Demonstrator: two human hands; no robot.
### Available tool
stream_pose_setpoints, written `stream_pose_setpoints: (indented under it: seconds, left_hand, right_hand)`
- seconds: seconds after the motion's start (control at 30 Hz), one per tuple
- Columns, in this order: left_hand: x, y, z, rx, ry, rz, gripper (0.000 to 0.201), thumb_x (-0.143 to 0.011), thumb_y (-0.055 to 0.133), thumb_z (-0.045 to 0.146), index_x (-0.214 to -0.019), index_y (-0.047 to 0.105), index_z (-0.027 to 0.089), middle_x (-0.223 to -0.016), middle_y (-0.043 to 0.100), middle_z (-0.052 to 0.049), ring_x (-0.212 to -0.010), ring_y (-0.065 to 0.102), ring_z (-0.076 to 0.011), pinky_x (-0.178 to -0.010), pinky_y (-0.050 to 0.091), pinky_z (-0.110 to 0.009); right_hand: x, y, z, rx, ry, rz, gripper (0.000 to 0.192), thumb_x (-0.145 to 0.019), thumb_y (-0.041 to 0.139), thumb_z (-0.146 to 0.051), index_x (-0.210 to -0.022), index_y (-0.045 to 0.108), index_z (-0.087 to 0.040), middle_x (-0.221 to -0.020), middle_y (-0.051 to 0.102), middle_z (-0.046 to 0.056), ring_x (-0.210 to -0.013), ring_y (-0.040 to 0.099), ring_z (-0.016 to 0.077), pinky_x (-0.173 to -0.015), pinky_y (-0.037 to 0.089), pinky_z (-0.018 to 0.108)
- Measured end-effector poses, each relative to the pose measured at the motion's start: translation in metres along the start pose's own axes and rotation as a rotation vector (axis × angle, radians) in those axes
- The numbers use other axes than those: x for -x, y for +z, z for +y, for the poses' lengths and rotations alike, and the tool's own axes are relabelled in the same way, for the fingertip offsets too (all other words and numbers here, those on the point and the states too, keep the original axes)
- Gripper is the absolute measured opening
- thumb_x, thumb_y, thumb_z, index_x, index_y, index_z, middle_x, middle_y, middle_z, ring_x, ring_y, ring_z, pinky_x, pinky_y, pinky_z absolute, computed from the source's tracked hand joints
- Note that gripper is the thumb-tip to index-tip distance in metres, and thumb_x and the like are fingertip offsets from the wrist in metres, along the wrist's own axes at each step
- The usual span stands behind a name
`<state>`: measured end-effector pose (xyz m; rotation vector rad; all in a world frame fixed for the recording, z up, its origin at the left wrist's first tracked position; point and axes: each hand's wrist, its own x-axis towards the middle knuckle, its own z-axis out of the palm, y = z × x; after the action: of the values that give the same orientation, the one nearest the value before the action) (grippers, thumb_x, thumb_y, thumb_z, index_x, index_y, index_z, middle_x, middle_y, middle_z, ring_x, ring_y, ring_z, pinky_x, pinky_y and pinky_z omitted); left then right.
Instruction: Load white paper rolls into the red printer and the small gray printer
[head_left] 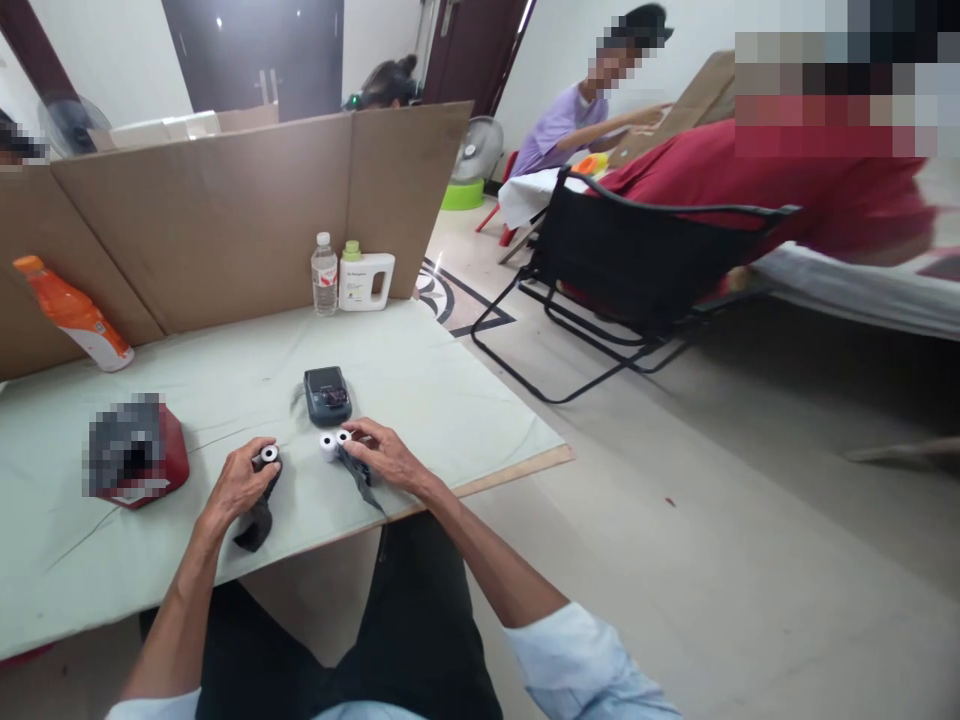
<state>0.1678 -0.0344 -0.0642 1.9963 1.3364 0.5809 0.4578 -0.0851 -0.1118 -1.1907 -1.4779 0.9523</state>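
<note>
My left hand (238, 482) grips a small white paper roll (269, 454) between thumb and fingers, its dark core facing up. Below that hand a crumpled black wrapper (255, 527) lies on the table. My right hand (384, 455) is closed at the fingertips on a second white roll (343, 437). Touching or very near it stands a third paper roll (327, 447). Under my right fingers a strip of black wrapping (361, 482) trails to the table edge. Just beyond the rolls lies a dark handheld device with a screen (328, 396).
On the pale table (225, 375) are a red box (176, 440), an orange bottle (79, 315), a water bottle (324, 275) and a white jug (366, 280). A cardboard screen (225, 220) borders the back. A black folding chair (637, 260) and other people are at right.
</note>
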Motion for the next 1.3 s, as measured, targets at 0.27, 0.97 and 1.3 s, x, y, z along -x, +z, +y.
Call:
stream_pose_setpoints:
  seconds: [0.27, 0.97, 1.3]
  left_hand:
    - [0.003, -0.005, 0.015, -0.1, 0.003, -0.045, 0.051, -0.082, 0.062, 0.034, -0.131, 0.068, 0.019, -0.12, 0.076, -0.009, -0.104, 0.073, -0.0267, -0.094, 0.055, -0.037]
    - [-0.036, 0.033, 0.068, -0.409, 0.203, -0.181, 0.037, -0.081, 0.078, 0.032, -0.117, 0.075, 0.027, -0.122, 0.076, -0.01, -0.121, 0.064, -0.0355, -0.103, 0.046, -0.044]
    - [-0.041, 0.038, 0.07, -0.505, 0.173, -0.187, 0.025, -0.087, 0.066, 0.03, -0.111, 0.075, 0.027, -0.108, 0.079, -0.01, -0.104, 0.071, -0.0318, -0.087, 0.049, -0.035]
  right_hand:
    - [0.003, -0.003, -0.006, 0.031, -0.015, -0.076, 0.04, -0.088, 0.071, -0.039, -0.123, 0.07, -0.021, -0.112, 0.068, 0.006, -0.098, 0.064, 0.0202, -0.087, 0.052, 0.033]
    - [-0.007, 0.009, 0.01, -0.003, -0.053, 0.102, 0.045, -0.102, 0.044, -0.052, -0.097, 0.072, -0.017, -0.089, 0.069, 0.005, -0.085, 0.063, 0.0201, -0.077, 0.048, 0.03]
    - [-0.012, 0.015, 0.013, 0.108, -0.115, 0.125, 0.046, -0.101, 0.042, -0.053, -0.078, 0.063, -0.019, -0.075, 0.061, 0.002, -0.072, 0.055, 0.0168, -0.069, 0.042, 0.028]
